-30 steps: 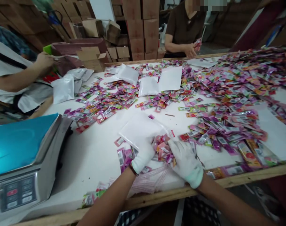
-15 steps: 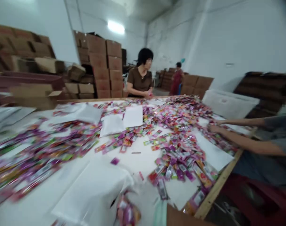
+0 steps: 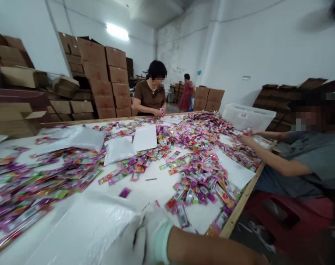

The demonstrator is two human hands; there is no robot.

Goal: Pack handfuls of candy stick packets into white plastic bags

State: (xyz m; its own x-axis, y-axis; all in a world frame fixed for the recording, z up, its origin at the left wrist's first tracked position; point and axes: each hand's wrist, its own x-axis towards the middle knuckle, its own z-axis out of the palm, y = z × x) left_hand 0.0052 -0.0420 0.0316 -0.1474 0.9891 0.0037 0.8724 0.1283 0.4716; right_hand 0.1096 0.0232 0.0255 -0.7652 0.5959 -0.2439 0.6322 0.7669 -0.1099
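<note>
My right hand (image 3: pixel 152 233) wears a white glove with a pale green cuff and reaches in from the lower right. It is at the near right edge of a large white plastic bag (image 3: pixel 81 224), which lies on the table in front of me. Its fingers are blurred against the white bag, so whether they hold anything does not show. My left hand is out of view. Beside the glove lies a heap of small colourful sachets (image 3: pixel 203 184), mostly purple, pink and orange. A single purple sachet (image 3: pixel 125 192) rests above the bag.
More sachets (image 3: pixel 59 169) spread across the white table (image 3: pixel 153 191). Filled white bags (image 3: pixel 119 150) lie farther back. A wooden rim (image 3: pixel 239 206) edges the table. A co-worker (image 3: pixel 151 94) stands opposite; another (image 3: pixel 300 154) reaches in at right beside a translucent bin (image 3: pixel 247 116). Cartons (image 3: pixel 95 73) stand behind.
My right hand has moved left to the white bag; the bunch of sachets seen by it before no longer shows. The view has turned right. The co-worker opposite now has their head lowered.
</note>
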